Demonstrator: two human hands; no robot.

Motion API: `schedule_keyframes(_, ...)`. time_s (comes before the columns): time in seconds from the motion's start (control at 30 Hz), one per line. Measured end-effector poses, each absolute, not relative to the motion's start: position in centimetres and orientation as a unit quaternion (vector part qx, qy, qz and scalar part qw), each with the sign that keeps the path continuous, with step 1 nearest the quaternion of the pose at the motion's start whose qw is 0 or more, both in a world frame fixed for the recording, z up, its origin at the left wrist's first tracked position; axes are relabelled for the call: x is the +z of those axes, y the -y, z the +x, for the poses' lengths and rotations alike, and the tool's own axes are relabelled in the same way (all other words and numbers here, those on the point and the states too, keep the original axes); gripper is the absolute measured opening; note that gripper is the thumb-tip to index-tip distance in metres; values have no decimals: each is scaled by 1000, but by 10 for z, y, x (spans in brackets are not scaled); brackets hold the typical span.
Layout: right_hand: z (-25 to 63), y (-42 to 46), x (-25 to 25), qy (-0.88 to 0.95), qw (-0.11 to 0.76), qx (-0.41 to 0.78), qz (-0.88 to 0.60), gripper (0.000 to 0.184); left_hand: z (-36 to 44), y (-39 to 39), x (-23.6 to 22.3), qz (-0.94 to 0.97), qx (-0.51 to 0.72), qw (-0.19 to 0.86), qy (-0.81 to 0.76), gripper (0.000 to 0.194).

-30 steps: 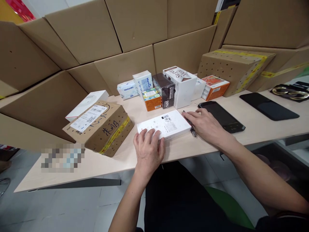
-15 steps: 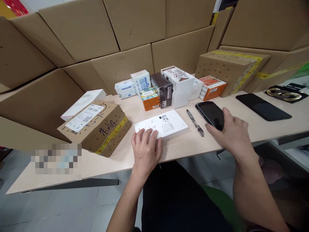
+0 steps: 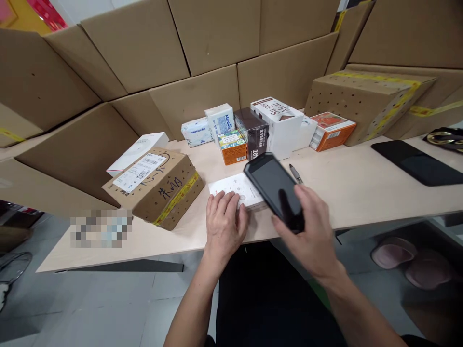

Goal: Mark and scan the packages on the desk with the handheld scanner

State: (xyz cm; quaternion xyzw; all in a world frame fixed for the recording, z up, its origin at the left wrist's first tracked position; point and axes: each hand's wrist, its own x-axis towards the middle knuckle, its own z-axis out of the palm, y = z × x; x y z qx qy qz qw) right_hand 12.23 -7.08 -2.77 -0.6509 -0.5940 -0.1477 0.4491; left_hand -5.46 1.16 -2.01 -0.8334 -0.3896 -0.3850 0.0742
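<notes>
My right hand (image 3: 311,231) grips a black handheld device (image 3: 273,188) with a dark screen and holds it above a flat white box (image 3: 235,190) on the table. My left hand (image 3: 224,224) rests flat on the near left corner of that white box, fingers spread. A pen (image 3: 295,173) lies on the table just behind the device, partly hidden by it.
A taped brown parcel (image 3: 155,185) with a label sits left of the white box. Several small product boxes (image 3: 253,130) stand at the back, with another taped carton (image 3: 361,101) to the right. A black tablet (image 3: 415,161) lies far right. Stacked cartons (image 3: 144,48) wall the table (image 3: 361,188).
My right hand left the pen, took hold of the black device on the table at the right, lifted it and brought it left over the white box. The left hand stayed put.
</notes>
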Motion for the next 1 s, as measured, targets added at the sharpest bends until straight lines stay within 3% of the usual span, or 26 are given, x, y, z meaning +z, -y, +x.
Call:
schedule_keyframes(0.43,87,60,-43,611,348,-168,-691,74,-55,-13,-27,-814,-422,67,395,26)
schedule_keyframes(0.67,86,61,-42,612,330,-180,-696,75,-56,-12,-29,-816,-424,62,387,37)
schedule_keyframes(1.0,88,60,-41,620,335,-174,-688,74,-57,-13,-29,-824,-416,62,381,36)
